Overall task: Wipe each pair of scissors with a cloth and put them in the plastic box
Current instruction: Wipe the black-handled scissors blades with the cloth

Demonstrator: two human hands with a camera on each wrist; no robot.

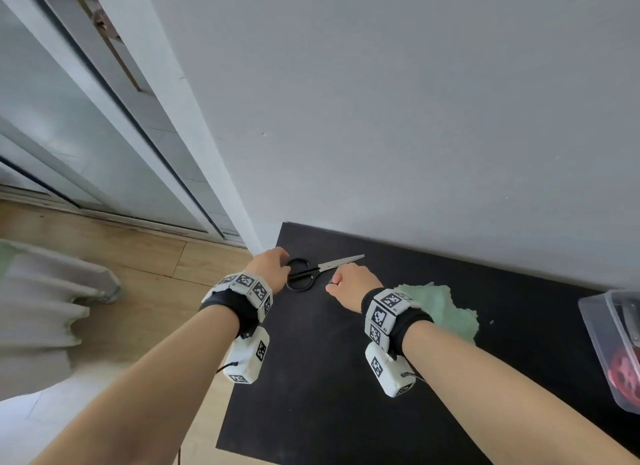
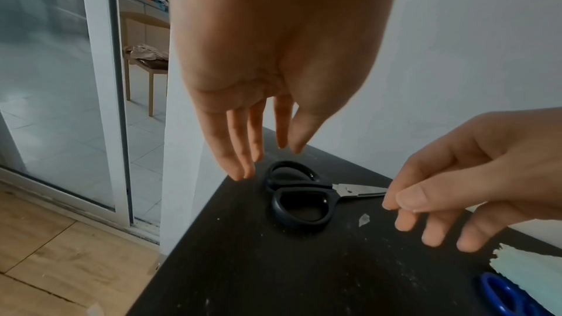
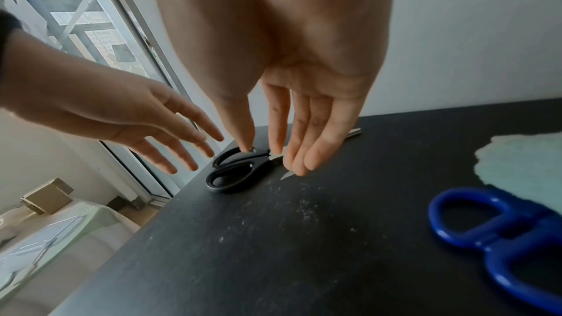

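Both hands, left [image 1: 272, 265] and right [image 1: 349, 284], hover over the black scissors [image 1: 304, 274] on the desk [image 1: 311, 378], fingers [image 3: 316, 153] loosely apart, empty, seemingly poised to lift them for wiping.

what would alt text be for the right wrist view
The right hand hangs open, fingers pointing down over black scissors on a dark table. The open left hand reaches in alongside; blue scissors and a green cloth lie nearby.

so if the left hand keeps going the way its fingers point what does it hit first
Probably the upper handle loop of the black-handled scissors on the black table; the left hand hovers just short, though depth is unclear.
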